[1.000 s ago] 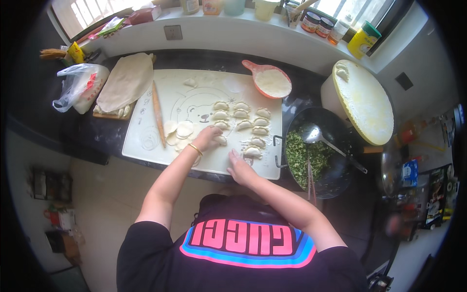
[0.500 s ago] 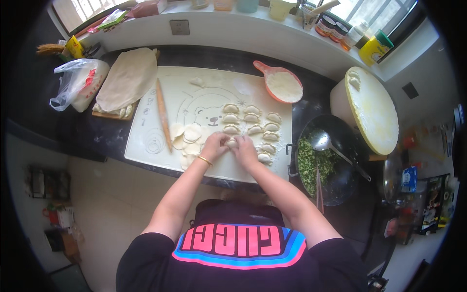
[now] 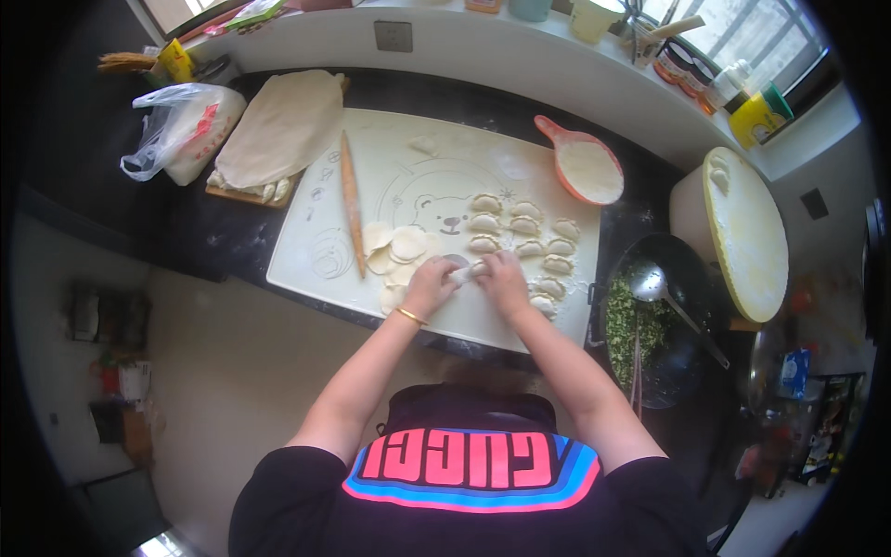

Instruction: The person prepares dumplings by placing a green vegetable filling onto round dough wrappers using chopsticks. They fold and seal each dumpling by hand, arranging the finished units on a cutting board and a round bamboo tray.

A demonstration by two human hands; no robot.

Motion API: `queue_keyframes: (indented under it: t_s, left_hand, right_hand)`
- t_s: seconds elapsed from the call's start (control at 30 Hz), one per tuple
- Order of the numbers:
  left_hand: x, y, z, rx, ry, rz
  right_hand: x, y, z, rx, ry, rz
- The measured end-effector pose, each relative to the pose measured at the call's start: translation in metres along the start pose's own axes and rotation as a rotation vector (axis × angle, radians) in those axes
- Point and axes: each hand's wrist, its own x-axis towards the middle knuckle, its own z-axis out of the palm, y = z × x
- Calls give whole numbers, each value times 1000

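Over the front part of a white dough mat (image 3: 306, 241), my left hand (image 3: 432, 286) and my right hand (image 3: 504, 280) meet at one dumpling (image 3: 463, 276). The fingers of both hands are pinched on its ends and partly cover it. Just left of my left hand lies a loose pile of round dough wrappers (image 3: 406, 243). Beyond and beside my right hand, folded dumplings (image 3: 524, 226) stand in short rows on the mat. A wooden rolling pin (image 3: 352, 204) rests left of the wrappers.
A red scoop of flour (image 3: 590, 171) sits at the mat's far right corner. To the right, a black wok (image 3: 682, 371) holds chopped green filling (image 3: 631, 320) and a metal ladle (image 3: 649, 282). Behind it stands a large floured round lid (image 3: 754, 241). A dough sheet (image 3: 290, 121) covers a board at left.
The view has shifted, so the counter sits farther right in the picture. My hands remain together at the dumpling, their fingers now slightly farther apart.
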Motion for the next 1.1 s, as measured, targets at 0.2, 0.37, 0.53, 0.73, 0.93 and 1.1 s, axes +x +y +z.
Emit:
queue_keyframes:
  t_s: [0.2,0.37,0.53,0.73,0.93,1.1]
  left_hand:
    - [-41,-16,-56,241,138,-274]
    - [-49,-30,-60,261,86,-310]
    - [-49,-24,-67,91,46,-506]
    - [-56,-13,-60,228,231,-84]
    - [-42,4,-61,-92,281,-192]
    - [-23,-75,-78,266,587,-358]
  right_hand:
    - [-8,-3,1,3,-80,-11]
    - [4,-26,-3,-113,50,-34]
    - [-18,-53,17,41,-55,-116]
    - [-24,-77,30,320,-148,-132]
    - [-26,-48,41,637,-273,307]
    - [-33,-41,26,580,-195,466]
